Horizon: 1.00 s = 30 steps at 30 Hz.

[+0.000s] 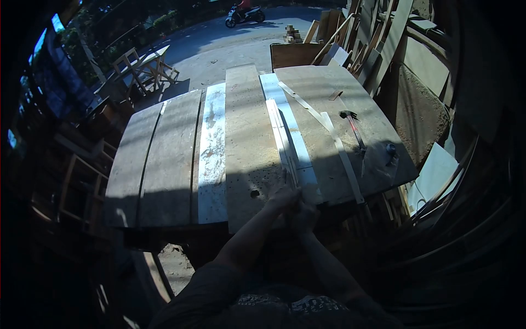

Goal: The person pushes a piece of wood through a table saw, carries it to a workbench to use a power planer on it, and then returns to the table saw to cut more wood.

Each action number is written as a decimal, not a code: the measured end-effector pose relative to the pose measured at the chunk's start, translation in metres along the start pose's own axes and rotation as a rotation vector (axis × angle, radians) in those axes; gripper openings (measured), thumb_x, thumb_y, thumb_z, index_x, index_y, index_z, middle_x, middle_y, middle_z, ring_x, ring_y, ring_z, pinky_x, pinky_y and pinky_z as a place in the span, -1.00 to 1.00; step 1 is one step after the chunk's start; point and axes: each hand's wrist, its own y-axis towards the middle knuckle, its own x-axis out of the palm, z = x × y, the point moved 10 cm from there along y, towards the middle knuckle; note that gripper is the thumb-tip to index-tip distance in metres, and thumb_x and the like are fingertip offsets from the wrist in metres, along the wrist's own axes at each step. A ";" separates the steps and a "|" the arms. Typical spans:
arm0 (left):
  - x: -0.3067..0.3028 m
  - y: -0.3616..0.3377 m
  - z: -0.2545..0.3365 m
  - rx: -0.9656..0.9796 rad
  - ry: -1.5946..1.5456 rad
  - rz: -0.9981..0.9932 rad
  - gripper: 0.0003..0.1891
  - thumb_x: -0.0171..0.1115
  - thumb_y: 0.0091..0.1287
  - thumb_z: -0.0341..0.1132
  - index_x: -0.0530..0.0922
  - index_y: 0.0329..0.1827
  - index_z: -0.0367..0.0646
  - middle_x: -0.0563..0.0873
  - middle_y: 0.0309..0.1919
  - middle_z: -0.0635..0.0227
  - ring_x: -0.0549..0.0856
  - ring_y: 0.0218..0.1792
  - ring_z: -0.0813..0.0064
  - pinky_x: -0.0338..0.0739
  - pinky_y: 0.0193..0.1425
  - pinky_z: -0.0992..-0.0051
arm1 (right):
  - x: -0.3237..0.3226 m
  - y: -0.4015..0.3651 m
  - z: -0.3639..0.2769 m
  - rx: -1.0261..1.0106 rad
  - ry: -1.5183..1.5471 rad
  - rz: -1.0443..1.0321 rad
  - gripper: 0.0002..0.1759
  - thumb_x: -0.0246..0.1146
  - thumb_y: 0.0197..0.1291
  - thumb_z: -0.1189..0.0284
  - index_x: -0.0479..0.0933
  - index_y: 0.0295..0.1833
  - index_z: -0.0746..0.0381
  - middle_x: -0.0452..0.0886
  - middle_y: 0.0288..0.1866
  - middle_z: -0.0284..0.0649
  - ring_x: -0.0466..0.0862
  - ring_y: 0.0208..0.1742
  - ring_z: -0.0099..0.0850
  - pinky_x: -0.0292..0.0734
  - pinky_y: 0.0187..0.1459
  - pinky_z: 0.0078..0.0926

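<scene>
A narrow bundle of pale wooden strips [280, 134] lies lengthwise on the worktable [249, 120], with its near end at my hands. My left hand [282, 198] is closed around that end, close to the table's front edge. Just right of it and a little nearer to me, my right hand [304, 218] is also closed at the end of the strips. Shade covers both hands, so the finger details are hard to see. A long white board [294, 134] is set in the tabletop right beside the bundle.
A claw hammer [353, 129] rests on the right of the table, near a crumpled clear plastic bag [382, 159]. Two loose thin strips [342, 156] lie between it and the bundle. Lumber [378, 49] leans at the right; a motorbike [245, 17] is on the road.
</scene>
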 end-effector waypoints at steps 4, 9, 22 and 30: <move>-0.004 0.003 0.001 0.004 0.012 -0.006 -0.08 -0.14 0.32 0.30 -0.08 0.57 -0.16 -0.14 0.58 0.22 -0.18 0.56 -0.01 -0.32 0.49 -0.27 | 0.009 0.002 0.006 0.026 -0.066 -0.007 -0.47 0.20 0.12 -0.01 0.58 0.16 -0.01 0.66 -0.38 -0.07 0.64 -0.19 -0.01 0.49 -0.21 0.01; -0.007 0.003 0.002 -0.012 0.026 -0.034 -0.09 -0.09 0.31 0.27 -0.08 0.57 -0.13 -0.16 0.59 0.26 -0.21 0.57 0.03 -0.39 0.48 -0.27 | 0.015 0.002 0.011 -0.003 -0.027 0.014 -0.50 0.14 0.19 0.07 0.54 0.23 -0.05 0.68 -0.23 -0.07 0.63 -0.16 0.02 0.48 -0.15 0.00; -0.008 0.011 -0.002 -0.021 0.016 -0.035 -0.05 -0.07 0.30 0.30 -0.12 0.58 -0.10 -0.18 0.59 0.28 -0.19 0.57 0.02 -0.37 0.50 -0.22 | 0.000 0.015 -0.005 0.020 0.106 0.021 -0.48 0.21 0.20 0.02 0.57 0.14 0.14 0.67 -0.09 -0.06 0.64 -0.07 -0.02 0.51 -0.06 -0.07; -0.007 0.021 -0.005 -0.022 0.018 -0.034 -0.05 -0.06 0.29 0.31 -0.12 0.58 -0.09 -0.17 0.59 0.27 -0.16 0.56 -0.04 -0.32 0.51 -0.20 | 0.007 0.024 -0.003 0.029 0.105 0.038 -0.47 0.22 0.18 -0.01 0.59 0.10 0.14 0.68 -0.14 -0.07 0.65 -0.11 -0.02 0.52 -0.09 -0.08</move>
